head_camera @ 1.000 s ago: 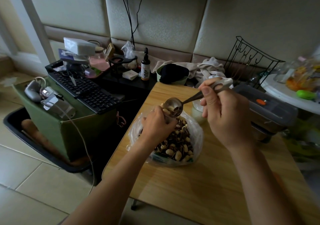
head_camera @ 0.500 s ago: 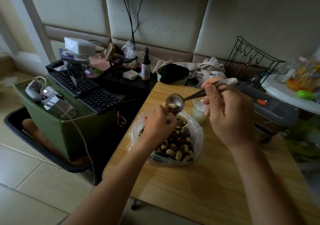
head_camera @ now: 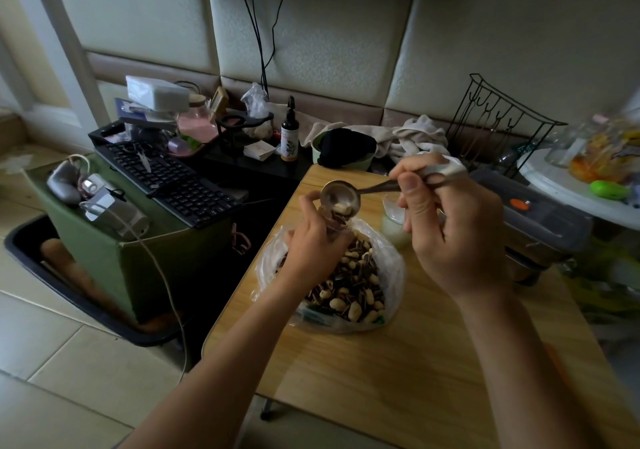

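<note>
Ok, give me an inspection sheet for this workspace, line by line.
Surface: wooden table, carrying the bag and cup.
Job's things: metal spoon with a few seeds, tipped over a small clear container; open plastic bag of seeds and nuts below.
Clutter: pale cup, lidded box.
Grips: left hand holds the container; right hand pinches the spoon handle.
Cables: white lead down the green box; black wires on the wall.
Surroundings: keyboard, wire rack, tiled floor.

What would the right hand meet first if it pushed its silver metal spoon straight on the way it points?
Probably the left hand, which grips what seems a small clear container just beyond the silver metal spoon that the right hand holds; depth is unclear.
</note>
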Action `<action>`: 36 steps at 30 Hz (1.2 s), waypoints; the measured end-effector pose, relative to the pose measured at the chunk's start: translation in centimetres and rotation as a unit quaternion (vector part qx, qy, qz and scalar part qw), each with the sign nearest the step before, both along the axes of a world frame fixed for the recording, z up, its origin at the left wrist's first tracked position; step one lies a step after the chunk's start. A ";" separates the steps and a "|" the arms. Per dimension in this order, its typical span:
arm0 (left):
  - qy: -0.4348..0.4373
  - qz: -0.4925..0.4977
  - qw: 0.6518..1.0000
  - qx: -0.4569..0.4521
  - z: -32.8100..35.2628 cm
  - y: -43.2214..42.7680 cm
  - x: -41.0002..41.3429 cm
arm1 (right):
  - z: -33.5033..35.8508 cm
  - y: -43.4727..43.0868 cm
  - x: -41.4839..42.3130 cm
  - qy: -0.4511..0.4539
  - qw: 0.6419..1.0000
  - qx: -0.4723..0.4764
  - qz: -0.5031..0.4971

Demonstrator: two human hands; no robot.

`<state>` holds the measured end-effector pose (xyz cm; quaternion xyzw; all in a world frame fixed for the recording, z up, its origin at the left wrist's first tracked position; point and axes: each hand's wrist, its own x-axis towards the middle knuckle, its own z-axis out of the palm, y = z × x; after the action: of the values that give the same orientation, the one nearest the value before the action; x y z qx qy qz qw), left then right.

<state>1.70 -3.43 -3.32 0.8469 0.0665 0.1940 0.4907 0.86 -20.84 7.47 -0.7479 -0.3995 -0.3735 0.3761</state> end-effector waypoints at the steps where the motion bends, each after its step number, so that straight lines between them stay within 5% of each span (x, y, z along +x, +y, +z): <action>1: -0.009 0.003 1.000 0.000 0.2 -0.1 -0.1 | 0.1 0.0 -0.1 -0.001 1.000 -0.004 0.007; 16: -0.035 0.002 0.999 -0.031 0.0 -0.2 0.1 | 0.3 0.0 -0.2 -0.022 1.000 -0.002 0.017; 26: 0.079 0.041 0.996 0.029 -0.7 0.0 -0.1 | -1.2 -0.6 0.8 0.095 0.993 0.060 -0.033; 30: 0.062 0.074 0.995 -0.017 -0.2 0.3 -0.4 | -1.6 -1.1 1.2 0.135 0.976 0.137 -0.106; 36: 0.038 0.132 0.990 -0.021 0.5 2.1 -1.7 | -3.1 -0.5 1.8 0.127 0.981 0.037 -0.141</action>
<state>0.04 -1.38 -2.82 0.8268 0.2008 0.2233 0.4755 2.67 -21.37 4.40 -0.8241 -0.2246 -0.3389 0.3944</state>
